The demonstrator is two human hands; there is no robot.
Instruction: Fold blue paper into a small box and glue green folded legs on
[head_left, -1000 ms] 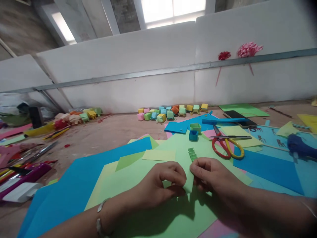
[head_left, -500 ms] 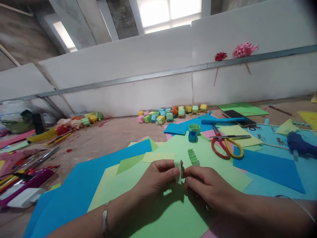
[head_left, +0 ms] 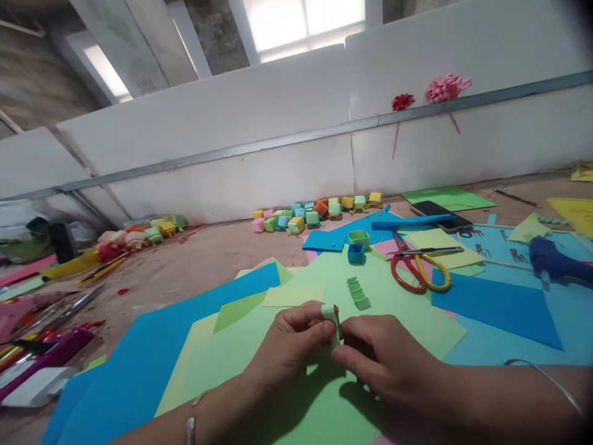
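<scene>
A pale green paper strip [head_left: 330, 313] is bent over the fingertip of my left hand [head_left: 287, 337], whose thumb presses it from the near side. My right hand [head_left: 391, 349] is curled at the strip's right side, thumb and fingers closed around its lower end; part of that grip is hidden. Both hands are just above a large light green sheet [head_left: 250, 346]. Beyond them lies a zigzag-folded green paper strip [head_left: 358, 294]. Farther back stand a small green paper box [head_left: 359, 237] and a small blue paper box [head_left: 356, 254], both open at the top.
Scissors [head_left: 443, 278] with red and yellow handles and a craft knife [head_left: 430, 251] lie to the right, near a phone [head_left: 440, 215] and a blue glue gun [head_left: 558, 259]. Small coloured paper cubes [head_left: 296, 224] line the back. A white charger [head_left: 39, 386] sits at left.
The strip's top has curled over my left fingertip, where it stood straighter before. My right thumb has moved left and down against the strip. The whole view has shifted slightly.
</scene>
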